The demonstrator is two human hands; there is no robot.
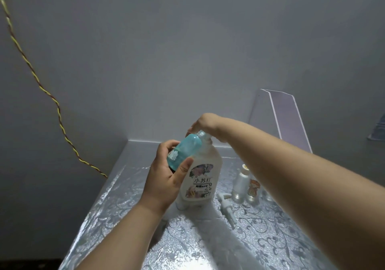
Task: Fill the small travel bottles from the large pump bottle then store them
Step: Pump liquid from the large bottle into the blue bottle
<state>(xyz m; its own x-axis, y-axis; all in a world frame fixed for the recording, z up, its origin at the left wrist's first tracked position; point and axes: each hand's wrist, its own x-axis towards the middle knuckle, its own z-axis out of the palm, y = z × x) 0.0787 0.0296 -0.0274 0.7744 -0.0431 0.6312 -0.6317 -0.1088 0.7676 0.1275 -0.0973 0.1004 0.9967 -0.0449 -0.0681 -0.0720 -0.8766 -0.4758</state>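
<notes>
1. The left hand (166, 178) gripped a tilted blue travel bottle (184, 152) against the big white bottle (200, 182), which stood on the bench (116, 207).
2. The right hand (203, 123) was at the bottle tops; its grip was unclear.

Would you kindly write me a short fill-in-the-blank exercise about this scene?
1. The left hand grips a small blue ___.
2. That blue bottle is ___, not upright.
3. The pump lies on the ___, right of the large bottle.
Missing: bottle; tilted; table.
</notes>
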